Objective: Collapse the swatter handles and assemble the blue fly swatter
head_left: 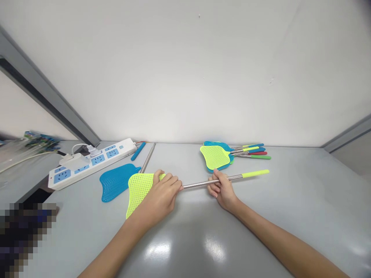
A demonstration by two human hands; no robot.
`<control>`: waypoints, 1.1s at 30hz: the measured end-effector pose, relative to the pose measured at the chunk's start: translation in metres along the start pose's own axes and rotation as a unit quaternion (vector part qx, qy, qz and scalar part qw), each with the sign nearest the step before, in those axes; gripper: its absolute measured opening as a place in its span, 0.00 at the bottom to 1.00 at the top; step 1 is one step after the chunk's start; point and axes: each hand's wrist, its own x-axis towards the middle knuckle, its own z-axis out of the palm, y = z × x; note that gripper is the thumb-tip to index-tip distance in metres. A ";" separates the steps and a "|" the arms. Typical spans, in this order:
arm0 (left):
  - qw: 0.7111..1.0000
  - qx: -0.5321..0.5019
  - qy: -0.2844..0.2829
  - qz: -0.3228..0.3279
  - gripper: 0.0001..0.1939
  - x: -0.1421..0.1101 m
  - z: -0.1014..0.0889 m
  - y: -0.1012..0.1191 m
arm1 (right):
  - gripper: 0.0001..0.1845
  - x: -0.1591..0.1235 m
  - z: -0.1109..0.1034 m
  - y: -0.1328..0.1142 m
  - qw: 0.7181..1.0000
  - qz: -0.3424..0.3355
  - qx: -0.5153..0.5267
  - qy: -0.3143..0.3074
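A yellow-green fly swatter (140,187) with a metal rod is held across the front of me above the grey table. My left hand (166,191) is closed around the neck, where the perforated head meets the rod, and covers part of the head. Farther along, my right hand (222,189) grips the metal rod between thumb and fingers, short of the yellow-green handle. Left of my left hand lies a blue fly swatter head (118,180) with a metal rod (148,157) behind it. A separate blue handle (138,151) rests near that rod.
A pile of fly swatters (216,156) with blue, yellow-green, red and green handles lies by the wall. At the left stands a white power strip (92,162) with plugs and a cable. Plastic-wrapped items (40,144) sit beyond the partition. A pixelated patch covers the lower left.
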 end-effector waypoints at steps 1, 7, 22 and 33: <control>1.000 0.005 0.000 -0.002 0.13 0.000 0.000 0.001 | 0.24 -0.001 0.000 -0.001 1.000 0.004 0.000 -0.001; 1.000 0.028 0.003 0.002 0.12 0.000 0.001 0.005 | 0.25 -0.005 0.004 -0.003 0.999 0.034 -0.013 -0.009; 0.999 0.014 0.002 -0.042 0.15 0.001 0.004 0.010 | 0.25 -0.001 0.008 -0.001 0.999 0.026 0.014 0.038; 0.999 -0.016 0.007 -0.033 0.12 0.002 0.014 0.004 | 0.25 0.000 0.008 0.002 0.999 -0.002 -0.012 0.039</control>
